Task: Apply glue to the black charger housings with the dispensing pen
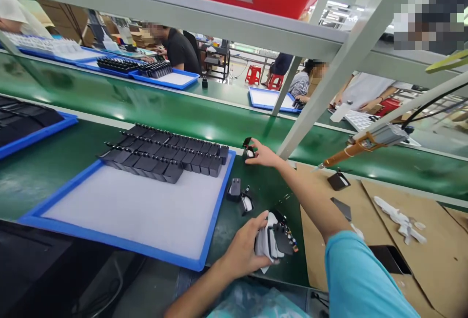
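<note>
My left hand (243,249) is wrapped round a stack of white pieces (263,242) near the table's front edge, with dark boards and small coloured parts at its right side. Farther back, my right hand (265,154) reaches to a small black housing (247,149) with something white in it, fingers curled at its right side. Between the hands stand a black adapter (234,188) with two pins and an open black housing (246,203) with a white inside. Left of them, a blue-rimmed tray (215,218) holds rows of black adapters (157,154) along its back.
Brown cardboard (314,240) covers the right side, bearing a black housing (339,180), white scraps (400,218) and a dark phone-like object (389,259). An orange-handled tool (351,149) hangs above it. A slanting metal post (310,108) stands behind my right hand. People work beyond.
</note>
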The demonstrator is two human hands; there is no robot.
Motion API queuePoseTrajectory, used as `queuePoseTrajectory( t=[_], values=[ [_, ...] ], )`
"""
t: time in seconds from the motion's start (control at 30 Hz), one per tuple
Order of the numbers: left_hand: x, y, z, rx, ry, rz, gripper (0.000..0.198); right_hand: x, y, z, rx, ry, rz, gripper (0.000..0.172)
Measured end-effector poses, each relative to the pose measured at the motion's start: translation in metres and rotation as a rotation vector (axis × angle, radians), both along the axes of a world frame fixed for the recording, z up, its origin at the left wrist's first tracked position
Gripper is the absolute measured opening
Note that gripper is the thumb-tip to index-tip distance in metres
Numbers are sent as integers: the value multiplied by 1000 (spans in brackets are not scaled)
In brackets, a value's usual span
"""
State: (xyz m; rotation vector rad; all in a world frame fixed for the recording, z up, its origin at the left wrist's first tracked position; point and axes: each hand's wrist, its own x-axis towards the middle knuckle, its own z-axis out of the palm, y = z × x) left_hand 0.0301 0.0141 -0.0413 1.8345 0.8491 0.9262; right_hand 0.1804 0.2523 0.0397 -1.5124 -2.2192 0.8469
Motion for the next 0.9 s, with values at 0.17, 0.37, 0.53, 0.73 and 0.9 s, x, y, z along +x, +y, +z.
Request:
queuePoseTrajectory(
  t=[0.17,0.37,0.53,0.73,0.9],
  values=[
    [0,0,9,-85,15,65,106,14,-64,-7,-35,-11,107,99],
    [2,-4,20,-50,16,152,102,60,-152,38,133,34,55,57],
    [14,-8,31,94,4,178,100,87,-245,49,100,174,62,54],
    [28,-9,35,276,-30,87,93,71,-290,16,230,375,-98,79],
    [34,-14,39,295,-70,20,93,70,-293,8,270,565,-105,65]
  ],
)
